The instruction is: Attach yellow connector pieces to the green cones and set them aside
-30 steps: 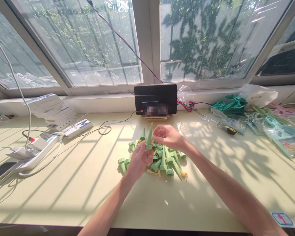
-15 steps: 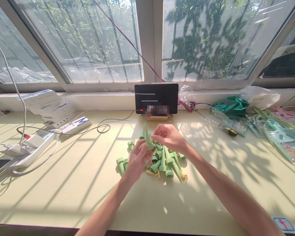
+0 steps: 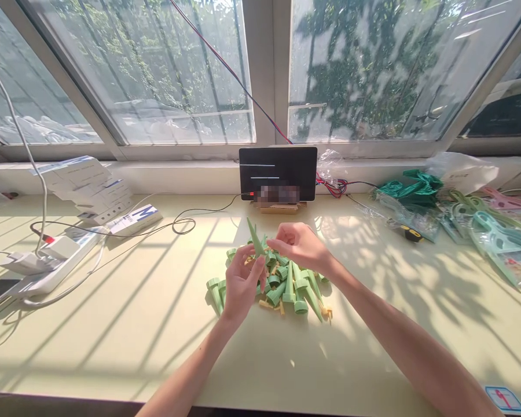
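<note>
My left hand (image 3: 244, 279) holds a green plastic cone-shaped spike (image 3: 255, 236) between its fingers, the pointed end up and leaning left. Close by on the right, my right hand (image 3: 300, 245) is closed in a pinch, its fingertips beside the spike. Whatever lies in that pinch is too small or hidden to make out. Beneath both hands spreads a pile of similar green spikes (image 3: 289, 288) with ribbed round caps. Small yellow plastic pieces (image 3: 327, 313) are mixed among them, several partly covered.
A black tablet (image 3: 278, 174) stands behind the pile on a cardboard support. Left are white boxes (image 3: 134, 220), a power strip (image 3: 72, 260) with plugs, and loose cables. Plastic-bagged items (image 3: 499, 237) and a black-and-yellow object (image 3: 411, 233) lie to the right.
The spike in my left hand has tipped to the left, and that hand has turned slightly. My right hand stays pinched in nearly the same place.
</note>
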A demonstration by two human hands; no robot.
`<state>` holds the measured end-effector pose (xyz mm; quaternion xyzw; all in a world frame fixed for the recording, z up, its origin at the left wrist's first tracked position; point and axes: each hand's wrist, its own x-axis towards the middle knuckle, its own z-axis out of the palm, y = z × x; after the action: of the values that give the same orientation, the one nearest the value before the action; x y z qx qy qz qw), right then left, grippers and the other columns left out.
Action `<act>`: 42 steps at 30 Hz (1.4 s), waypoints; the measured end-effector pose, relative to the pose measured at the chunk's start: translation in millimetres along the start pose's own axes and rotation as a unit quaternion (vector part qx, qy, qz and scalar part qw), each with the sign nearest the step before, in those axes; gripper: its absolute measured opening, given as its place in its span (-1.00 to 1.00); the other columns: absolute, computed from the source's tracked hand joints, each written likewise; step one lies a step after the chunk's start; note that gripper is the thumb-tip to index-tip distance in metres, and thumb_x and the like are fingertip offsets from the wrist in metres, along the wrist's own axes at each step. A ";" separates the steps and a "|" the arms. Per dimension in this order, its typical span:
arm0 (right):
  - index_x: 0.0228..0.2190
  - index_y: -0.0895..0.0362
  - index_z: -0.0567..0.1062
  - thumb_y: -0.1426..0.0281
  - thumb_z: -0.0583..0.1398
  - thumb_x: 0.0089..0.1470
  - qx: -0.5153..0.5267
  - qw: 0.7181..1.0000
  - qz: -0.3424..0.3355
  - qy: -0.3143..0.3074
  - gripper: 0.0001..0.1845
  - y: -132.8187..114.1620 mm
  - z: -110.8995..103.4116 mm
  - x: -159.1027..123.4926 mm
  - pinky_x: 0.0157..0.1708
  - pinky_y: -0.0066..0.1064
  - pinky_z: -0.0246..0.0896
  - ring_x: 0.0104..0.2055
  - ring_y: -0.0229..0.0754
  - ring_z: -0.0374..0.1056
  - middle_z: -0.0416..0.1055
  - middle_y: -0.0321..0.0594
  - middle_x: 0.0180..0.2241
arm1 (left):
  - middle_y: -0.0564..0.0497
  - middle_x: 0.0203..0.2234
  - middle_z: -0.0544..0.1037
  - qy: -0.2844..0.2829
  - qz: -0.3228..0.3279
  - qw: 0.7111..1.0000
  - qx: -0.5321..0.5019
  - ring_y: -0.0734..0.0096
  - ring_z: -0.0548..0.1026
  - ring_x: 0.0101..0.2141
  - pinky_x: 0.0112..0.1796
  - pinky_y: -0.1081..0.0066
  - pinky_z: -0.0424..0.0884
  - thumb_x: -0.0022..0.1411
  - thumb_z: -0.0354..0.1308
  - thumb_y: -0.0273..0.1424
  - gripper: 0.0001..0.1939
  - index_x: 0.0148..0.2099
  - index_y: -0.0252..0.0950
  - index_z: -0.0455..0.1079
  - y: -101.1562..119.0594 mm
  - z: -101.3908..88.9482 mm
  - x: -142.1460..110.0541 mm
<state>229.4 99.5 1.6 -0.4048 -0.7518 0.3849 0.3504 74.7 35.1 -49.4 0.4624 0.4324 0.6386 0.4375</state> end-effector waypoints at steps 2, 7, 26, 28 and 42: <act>-0.55 0.14 0.39 0.14 0.24 0.07 0.001 1.000 -0.001 -0.003 -0.64 1.3 0.2 0.8 -0.50 -0.49 0.16 -0.56 -0.31 0.28 0.39 -0.32 -0.63 | 0.03 -0.35 0.49 0.008 0.003 1.000 0.003 0.60 0.36 -0.67 -0.72 0.53 0.24 0.11 0.33 -0.24 -0.68 -0.11 -0.21 0.41 -0.2 -0.1 0.2; -0.47 0.14 0.45 0.22 0.19 0.13 0.027 0.998 -0.004 -0.051 -0.74 3.0 -4.2 1.2 -0.47 -0.47 0.24 -0.53 -0.28 0.34 0.47 -0.27 -0.54 | 0.03 -0.32 0.50 0.027 0.008 0.999 0.014 0.63 0.34 -0.68 -0.72 0.53 0.22 0.10 0.33 -0.24 -0.69 -0.13 -0.21 0.43 -2.7 -1.6 1.4; -0.51 0.15 0.51 0.40 0.21 0.05 -0.067 0.993 -0.038 -0.087 -0.86 7.7 -4.1 1.5 -0.45 -0.51 0.19 -0.52 -0.32 0.30 0.42 -0.35 -0.57 | 0.07 -0.50 0.48 0.040 -0.012 0.998 0.044 0.65 0.26 -0.72 -0.72 0.54 0.14 0.12 0.31 -0.21 -0.67 -0.07 -0.19 0.49 -7.1 -1.6 -1.5; -0.53 0.15 0.50 0.40 0.21 0.05 -0.074 0.993 -0.035 -0.087 -0.85 6.1 -4.2 1.4 -0.45 -0.51 0.19 -0.53 -0.32 0.30 0.43 -0.34 -0.58 | 0.13 -0.65 0.37 0.039 -0.019 0.998 0.052 0.63 0.23 -0.72 -0.71 0.55 0.12 0.13 0.30 -0.20 -0.65 -0.05 -0.19 0.48 -7.8 -1.6 -2.5; -0.56 0.17 0.47 0.29 0.23 0.02 0.052 0.987 0.050 -0.147 -0.77 10.5 -4.6 2.2 -0.61 -0.53 0.13 -0.56 -0.29 0.33 0.49 -0.24 -0.56 | 0.02 -0.46 0.48 0.020 0.040 0.989 0.142 0.53 0.39 -0.59 -0.60 0.51 0.33 0.24 0.19 -0.21 -0.60 0.11 -0.18 0.45 -14.0 -6.1 -2.9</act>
<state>235.9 106.7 -4.8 -0.3626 -0.7529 0.4956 0.2366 71.6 34.8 -64.6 0.5241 0.5082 0.5969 0.3328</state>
